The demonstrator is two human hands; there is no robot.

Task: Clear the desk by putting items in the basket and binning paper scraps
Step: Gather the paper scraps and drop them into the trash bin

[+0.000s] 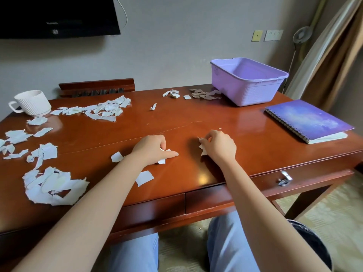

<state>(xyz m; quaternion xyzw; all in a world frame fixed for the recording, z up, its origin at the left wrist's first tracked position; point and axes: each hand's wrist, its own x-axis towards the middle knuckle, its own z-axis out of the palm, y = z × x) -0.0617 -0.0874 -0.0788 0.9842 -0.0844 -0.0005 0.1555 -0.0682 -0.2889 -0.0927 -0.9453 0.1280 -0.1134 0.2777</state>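
Two hands are seen on the tabletop (196, 118), both well in front of the lavender basket (249, 81), which is set at the far edge with its mouth up. The right hand (219, 146) is placed in front of the basket and slightly to its left. Its fingers are curled round a bunch of white scraps (202, 150), whose torn edges stick out at the hand's inner side. The left hand (155, 149) is found further to the basket's left, a little apart from the right hand. Its fingers are curled down over a torn scrap (162, 160), which is pinned to the wood beneath the palm, with the thumb laid straight across it. Part of this scrap shows past the thumb.

A loose square scrap (144, 178) is left beside the left forearm, nearer the front edge than either hand. A brown-and-white litter (204, 94) lies close against the basket's left side. A purple spiral notebook (308, 119) is laid shut just in front of the basket, to its right. A ribbed white cup (32, 103) is stood far to the basket's left, at the opposite end. Large heaps of pale scraps (53, 187) are spread in front of the cup, well away from the basket and untouched by either hand.
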